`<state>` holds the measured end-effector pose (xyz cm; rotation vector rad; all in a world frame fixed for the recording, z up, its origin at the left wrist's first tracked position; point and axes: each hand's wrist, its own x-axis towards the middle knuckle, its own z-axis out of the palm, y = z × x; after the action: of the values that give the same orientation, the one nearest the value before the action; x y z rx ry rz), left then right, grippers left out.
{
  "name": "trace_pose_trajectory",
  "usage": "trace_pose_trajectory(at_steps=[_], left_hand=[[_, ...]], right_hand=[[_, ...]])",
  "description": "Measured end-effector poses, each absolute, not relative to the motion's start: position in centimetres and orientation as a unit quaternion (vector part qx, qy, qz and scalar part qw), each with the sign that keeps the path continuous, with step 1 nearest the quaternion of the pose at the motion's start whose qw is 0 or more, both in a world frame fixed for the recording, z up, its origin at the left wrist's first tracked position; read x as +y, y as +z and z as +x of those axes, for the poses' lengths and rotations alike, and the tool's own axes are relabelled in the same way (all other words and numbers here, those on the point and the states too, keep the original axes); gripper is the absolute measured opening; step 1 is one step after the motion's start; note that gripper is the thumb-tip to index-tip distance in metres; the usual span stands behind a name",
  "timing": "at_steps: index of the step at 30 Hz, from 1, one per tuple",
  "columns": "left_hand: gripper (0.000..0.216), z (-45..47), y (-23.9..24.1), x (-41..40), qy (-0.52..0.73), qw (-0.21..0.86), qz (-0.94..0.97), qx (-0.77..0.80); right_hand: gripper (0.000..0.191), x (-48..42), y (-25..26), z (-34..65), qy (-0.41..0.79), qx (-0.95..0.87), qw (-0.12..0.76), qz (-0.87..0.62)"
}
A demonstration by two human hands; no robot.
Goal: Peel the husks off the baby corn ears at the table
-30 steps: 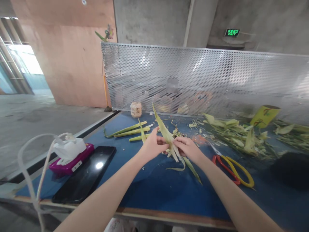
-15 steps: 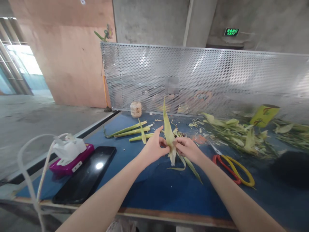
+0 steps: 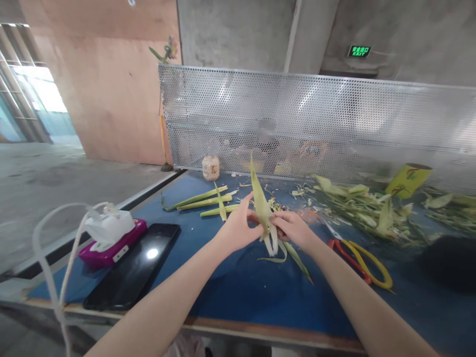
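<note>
A pale green corn husk leaf (image 3: 261, 196) stands upright between my two hands, its pointed tip up and its whitish base split into strips. My left hand (image 3: 241, 223) pinches it from the left, thumb toward the base. On the other side my right hand (image 3: 292, 229) grips the leaf near its lower part, fingers curled. Below the hands, a loose green strip (image 3: 299, 263) lies on the blue table (image 3: 238, 292). Left of my left hand lie several green stalks (image 3: 201, 202), with a narrow leaf (image 3: 220, 202) across them.
Red-and-yellow-handled scissors (image 3: 360, 263) lie right of my hands. Beyond are a heap of husks (image 3: 357, 203) and a yellow-green can (image 3: 409, 180). On the left lie a black phone (image 3: 134, 265) and a purple power strip (image 3: 111, 250). A perforated metal screen (image 3: 223, 114) stands behind.
The base of the husk leaf now shows split into separate strips, where it looked like one piece before. My hands have barely moved; the view has shifted slightly.
</note>
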<state>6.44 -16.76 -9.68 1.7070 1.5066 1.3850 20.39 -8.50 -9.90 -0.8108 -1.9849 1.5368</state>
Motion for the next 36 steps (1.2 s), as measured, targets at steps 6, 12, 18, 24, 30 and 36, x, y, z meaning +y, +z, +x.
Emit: trace_pose_trajectory(at_steps=[6, 12, 18, 24, 30, 36], left_hand=[[0.076, 6.47, -9.44, -16.52, 0.565, 0.257, 0.576, 0.531], [0.075, 6.22, -9.81, -16.2, 0.552, 0.263, 0.587, 0.531], [0.076, 6.34, -9.55, -16.31, 0.554, 0.278, 0.578, 0.53], [0.077, 6.43, -9.42, -16.3, 0.549, 0.27, 0.583, 0.535], [0.078, 6.14, -9.41, -16.25, 0.536, 0.221, 0.595, 0.556], [0.073, 6.27, -9.29, -16.4, 0.521, 0.196, 0.612, 0.562]], right_hand=[[0.029, -8.64, -9.82, 20.29, 0.571, -0.728, 0.229, -0.302], [0.034, -8.52, -10.19, 20.45, 0.504, -0.773, 0.266, -0.281], [0.03, -8.44, -10.35, 20.5, 0.476, -0.797, 0.26, -0.266], [0.027, -8.58, -10.28, 20.45, 0.552, -0.743, 0.264, -0.27], [0.024, -8.82, -9.94, 20.33, 0.614, -0.693, 0.261, -0.273], [0.028, -8.81, -9.51, 20.73, 0.615, -0.68, 0.294, -0.27]])
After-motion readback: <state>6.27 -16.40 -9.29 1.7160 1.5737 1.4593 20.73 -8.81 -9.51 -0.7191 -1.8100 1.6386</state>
